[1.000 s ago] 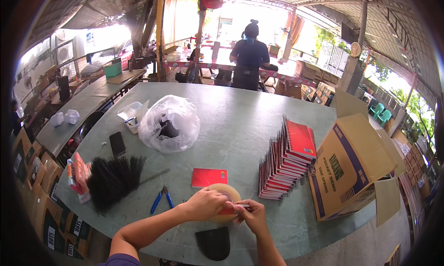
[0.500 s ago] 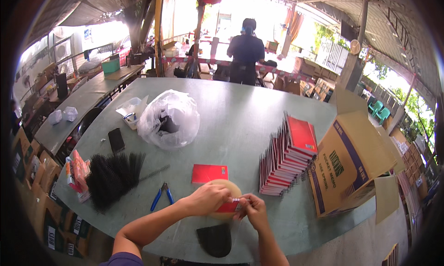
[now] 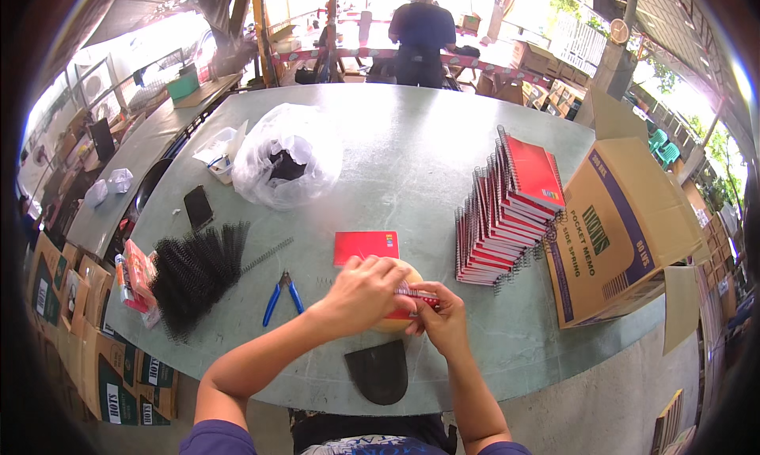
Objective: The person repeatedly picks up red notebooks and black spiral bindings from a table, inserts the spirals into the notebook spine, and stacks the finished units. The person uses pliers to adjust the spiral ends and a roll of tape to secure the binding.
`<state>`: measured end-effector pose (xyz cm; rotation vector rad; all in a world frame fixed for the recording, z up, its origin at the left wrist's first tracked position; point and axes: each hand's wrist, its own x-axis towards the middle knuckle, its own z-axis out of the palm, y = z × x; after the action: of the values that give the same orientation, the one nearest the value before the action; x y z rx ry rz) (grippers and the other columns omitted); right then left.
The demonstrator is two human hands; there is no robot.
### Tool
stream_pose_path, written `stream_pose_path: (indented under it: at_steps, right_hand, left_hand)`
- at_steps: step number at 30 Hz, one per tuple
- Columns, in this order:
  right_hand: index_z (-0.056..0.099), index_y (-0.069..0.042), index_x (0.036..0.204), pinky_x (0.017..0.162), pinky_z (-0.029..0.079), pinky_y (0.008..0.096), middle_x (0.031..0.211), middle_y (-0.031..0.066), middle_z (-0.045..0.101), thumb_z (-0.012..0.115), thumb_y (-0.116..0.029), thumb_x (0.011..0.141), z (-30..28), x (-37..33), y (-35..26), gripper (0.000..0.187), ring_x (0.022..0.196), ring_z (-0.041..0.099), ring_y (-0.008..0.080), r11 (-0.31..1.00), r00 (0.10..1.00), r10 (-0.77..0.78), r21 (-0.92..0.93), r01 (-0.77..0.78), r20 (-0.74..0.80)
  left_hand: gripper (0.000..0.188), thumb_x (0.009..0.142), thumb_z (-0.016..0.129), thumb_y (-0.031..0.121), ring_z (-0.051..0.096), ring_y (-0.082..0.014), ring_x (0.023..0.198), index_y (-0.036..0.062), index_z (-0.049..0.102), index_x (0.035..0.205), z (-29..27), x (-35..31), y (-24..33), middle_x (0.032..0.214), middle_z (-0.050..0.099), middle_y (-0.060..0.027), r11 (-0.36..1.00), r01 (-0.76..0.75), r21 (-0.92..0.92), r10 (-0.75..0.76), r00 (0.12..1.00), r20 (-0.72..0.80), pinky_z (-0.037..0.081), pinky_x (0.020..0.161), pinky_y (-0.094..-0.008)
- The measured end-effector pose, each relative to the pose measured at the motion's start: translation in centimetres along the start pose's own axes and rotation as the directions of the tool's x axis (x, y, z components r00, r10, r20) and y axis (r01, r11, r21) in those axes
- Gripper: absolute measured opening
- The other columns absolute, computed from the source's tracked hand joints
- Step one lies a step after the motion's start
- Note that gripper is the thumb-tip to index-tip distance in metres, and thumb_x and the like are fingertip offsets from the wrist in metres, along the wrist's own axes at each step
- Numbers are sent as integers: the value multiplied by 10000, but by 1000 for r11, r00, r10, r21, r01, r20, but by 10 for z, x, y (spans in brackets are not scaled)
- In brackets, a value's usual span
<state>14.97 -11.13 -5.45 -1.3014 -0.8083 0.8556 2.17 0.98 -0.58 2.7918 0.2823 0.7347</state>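
Note:
Close together over a round tan disc (image 3: 388, 325), my left hand (image 3: 362, 287) and my right hand (image 3: 445, 319) grip a small red notebook (image 3: 404, 313) by its edge, fingers pinched. A row of holes or coil loops shows along that edge; my fingers hide much of it. Another red notebook (image 3: 366, 245) lies flat just beyond my left hand. Nearer to me is a dark pad with a rounded end (image 3: 378, 372). Blue-handled cutting pliers (image 3: 283, 298) lie left of my left forearm, near a pile of black spiral coils (image 3: 198, 273) and one loose coil (image 3: 267, 253).
A tall stack of spiral-bound red notebooks (image 3: 507, 218) stands right, beside an open cardboard box (image 3: 609, 241). Toward the far left are a plastic bag (image 3: 261, 170), a small white container (image 3: 222, 164) and a black phone-like slab (image 3: 199, 208). Another person (image 3: 422, 39) stands beyond the table.
The view has tipped downward, so the table sits higher in it. My hands stay together on the notebook, whose held edge is now turned more toward view.

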Motion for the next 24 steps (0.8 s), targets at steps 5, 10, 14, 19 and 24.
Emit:
stream_pose_path:
  at_steps: [5,10,14,19,24]
  right_hand:
    - [609,18,986,417,468,211,791,90,654,630,-85,868,1,-2,-3,158,516,616,114,992,994,111,61,-111,11]
    - [594,12,998,430,505,232,722,78,622,617,-76,873,8,-1,1,155,510,621,138,964,998,-4,265,19,-59]
    - [583,17,1014,423,496,225,709,74,613,579,-27,881,3,-2,9,140,505,615,137,987,999,44,159,-39,-30]
    - [588,12,1048,429,503,222,767,95,630,568,-11,880,7,-5,11,170,513,627,147,952,991,-79,287,106,-104]
    - [543,0,1164,467,523,226,1010,140,630,572,-35,888,-3,0,25,280,566,646,155,981,999,-54,185,51,8]
  left_hand:
    - [250,796,648,282,557,-236,877,82,629,945,-11,-6,-4,935,605,-66,984,-7,178,-14,993,120,410,763,-369]
    - [257,781,663,266,549,-236,868,75,617,948,-5,-5,-3,970,599,-73,989,-4,150,1,1000,20,410,775,-378]
    - [252,786,660,250,552,-235,894,75,611,961,-7,-2,-5,961,597,-82,981,-20,192,10,998,55,411,784,-378]
    - [225,788,666,220,553,-240,903,72,617,951,-7,-3,-3,940,609,-89,986,28,162,-33,999,27,407,797,-378]
    - [218,775,673,214,559,-246,882,73,620,933,-9,-4,-1,969,614,-92,993,40,110,-46,997,54,407,796,-375]
